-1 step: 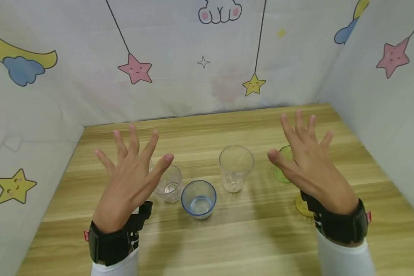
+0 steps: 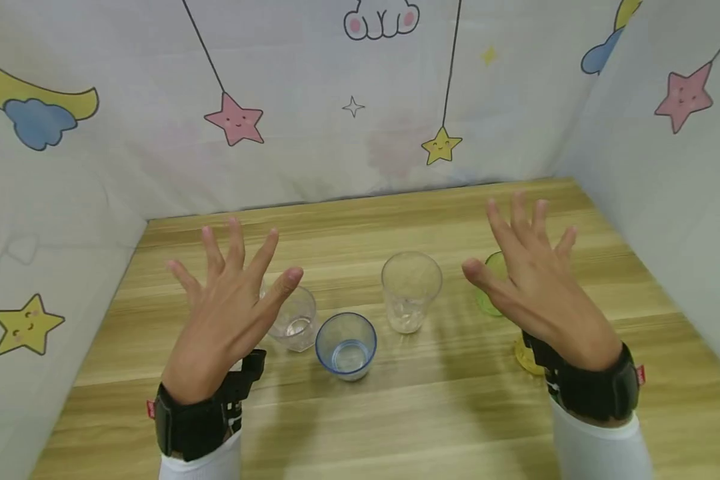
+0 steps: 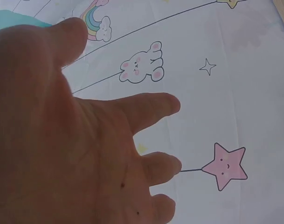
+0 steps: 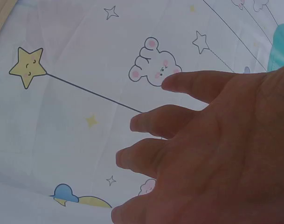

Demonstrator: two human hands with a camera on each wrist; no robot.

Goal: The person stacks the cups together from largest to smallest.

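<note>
Both hands hover over the table with fingers spread and hold nothing. My left hand [image 2: 225, 313] is at the left, its thumb overlapping a short clear cup [image 2: 299, 327] in the head view. Right of that cup stands a blue-tinted cup [image 2: 346, 343] with a darker blue rim. A taller clear cup [image 2: 411, 293] is between the hands, farther back. My right hand [image 2: 537, 287] partly hides a green cup [image 2: 488, 305] and a yellow glass item [image 2: 527, 358]. In the wrist views, the left palm [image 3: 100, 154] and right palm [image 4: 211, 158] face the wall, fingers apart.
The wood-grain table [image 2: 384, 427] meets a white cloth backdrop [image 2: 312, 160] printed with stars, moons and clouds at the back. More of the cloth [image 2: 654, 200] walls the right side, and the left side too. Black camera straps [image 2: 600, 387] circle both wrists.
</note>
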